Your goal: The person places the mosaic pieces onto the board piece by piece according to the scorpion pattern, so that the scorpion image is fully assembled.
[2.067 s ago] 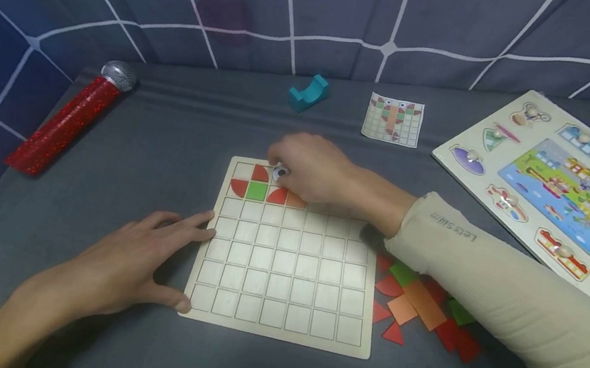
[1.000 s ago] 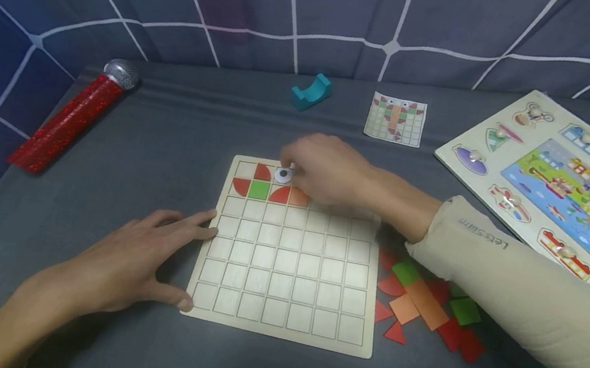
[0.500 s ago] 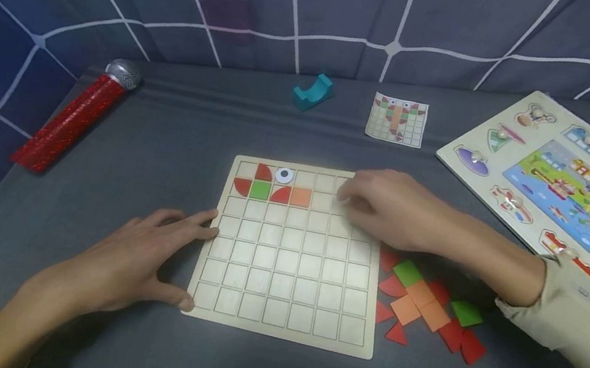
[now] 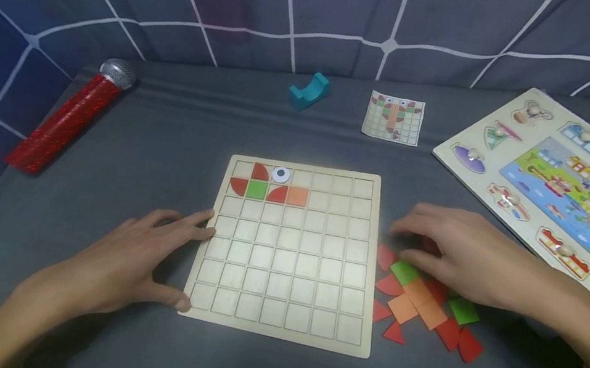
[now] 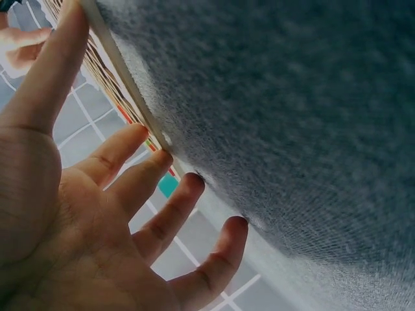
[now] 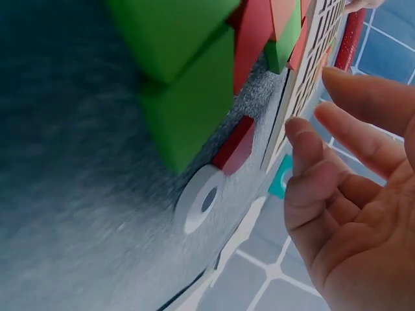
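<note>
A wooden grid board (image 4: 285, 257) lies flat on the grey cloth. In its top two rows sit an eye piece (image 4: 281, 175), red quarter-circle pieces (image 4: 276, 194), a green square (image 4: 256, 189) and an orange square (image 4: 297, 197). My left hand (image 4: 128, 261) rests at the board's left edge, fingers spread, fingertips touching the rim. My right hand (image 4: 464, 256) hovers with bent fingers and nothing in them over loose red, green and orange pieces (image 4: 427, 304) right of the board. In the right wrist view a second eye piece (image 6: 200, 197) lies beside a red piece (image 6: 235, 146), under that hand.
Behind the board lie a printed pattern card (image 4: 393, 118) and a teal curved block (image 4: 309, 91). A red glittery toy microphone (image 4: 71, 117) is at the left. A knobbed picture puzzle board (image 4: 558, 181) lies at the right. A checked curtain (image 4: 345, 16) hangs along the back.
My right hand has let go of the eye piece in the top row, then drawn back to the right over the loose pieces. The left hand has stayed at the board's edge.
</note>
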A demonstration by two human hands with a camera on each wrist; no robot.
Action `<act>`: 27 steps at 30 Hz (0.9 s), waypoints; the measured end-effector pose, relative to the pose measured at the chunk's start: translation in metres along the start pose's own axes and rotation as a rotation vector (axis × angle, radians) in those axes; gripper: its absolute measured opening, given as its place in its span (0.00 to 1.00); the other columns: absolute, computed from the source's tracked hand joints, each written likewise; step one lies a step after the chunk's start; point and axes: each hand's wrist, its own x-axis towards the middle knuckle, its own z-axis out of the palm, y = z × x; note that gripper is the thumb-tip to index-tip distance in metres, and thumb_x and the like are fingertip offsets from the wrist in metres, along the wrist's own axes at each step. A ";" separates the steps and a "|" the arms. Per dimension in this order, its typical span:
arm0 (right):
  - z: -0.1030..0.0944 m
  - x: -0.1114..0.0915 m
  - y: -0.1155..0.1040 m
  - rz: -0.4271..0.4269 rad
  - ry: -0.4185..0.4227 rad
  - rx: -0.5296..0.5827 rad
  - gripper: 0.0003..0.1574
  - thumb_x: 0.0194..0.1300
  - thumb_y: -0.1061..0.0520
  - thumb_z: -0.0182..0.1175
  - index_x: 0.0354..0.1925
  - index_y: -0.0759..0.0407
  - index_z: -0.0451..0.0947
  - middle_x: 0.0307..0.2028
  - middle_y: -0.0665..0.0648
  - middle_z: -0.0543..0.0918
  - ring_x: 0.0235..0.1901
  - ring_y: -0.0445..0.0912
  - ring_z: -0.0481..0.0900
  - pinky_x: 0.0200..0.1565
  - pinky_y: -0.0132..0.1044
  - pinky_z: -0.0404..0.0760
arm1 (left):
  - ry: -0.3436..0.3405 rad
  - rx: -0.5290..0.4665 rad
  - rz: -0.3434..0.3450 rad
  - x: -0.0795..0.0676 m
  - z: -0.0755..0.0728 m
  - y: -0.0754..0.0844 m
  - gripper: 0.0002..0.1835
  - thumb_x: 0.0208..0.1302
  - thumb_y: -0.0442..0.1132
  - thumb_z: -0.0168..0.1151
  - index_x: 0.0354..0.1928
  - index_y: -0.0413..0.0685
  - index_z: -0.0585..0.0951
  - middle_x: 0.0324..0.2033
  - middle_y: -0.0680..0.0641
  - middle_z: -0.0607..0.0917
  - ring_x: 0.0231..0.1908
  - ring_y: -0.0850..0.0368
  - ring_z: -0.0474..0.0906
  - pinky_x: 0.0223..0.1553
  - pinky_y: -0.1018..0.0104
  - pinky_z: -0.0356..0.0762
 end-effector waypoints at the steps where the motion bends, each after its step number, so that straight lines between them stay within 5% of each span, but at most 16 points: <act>1: 0.001 -0.003 0.001 0.009 -0.012 -0.003 0.20 0.57 0.55 0.73 0.49 0.47 0.84 0.39 0.41 0.78 0.33 0.34 0.73 0.35 0.36 0.77 | 0.000 -0.004 -0.001 0.000 0.000 0.000 0.53 0.38 0.70 0.74 0.70 0.62 0.69 0.74 0.52 0.61 0.65 0.41 0.61 0.52 0.32 0.65; 14: 0.020 -0.010 -0.013 -0.047 0.024 0.075 0.17 0.60 0.57 0.71 0.48 0.45 0.83 0.40 0.38 0.75 0.31 0.32 0.71 0.31 0.32 0.73 | -0.007 -0.016 -0.013 -0.001 0.000 0.000 0.53 0.38 0.69 0.75 0.70 0.62 0.70 0.74 0.53 0.60 0.65 0.43 0.61 0.55 0.33 0.64; 27: 0.023 0.001 -0.022 0.065 0.032 0.074 0.16 0.58 0.60 0.72 0.45 0.48 0.84 0.38 0.43 0.79 0.31 0.38 0.73 0.35 0.40 0.75 | -0.008 -0.020 -0.020 0.000 0.000 0.000 0.53 0.37 0.69 0.75 0.70 0.63 0.70 0.74 0.52 0.60 0.65 0.40 0.61 0.54 0.32 0.64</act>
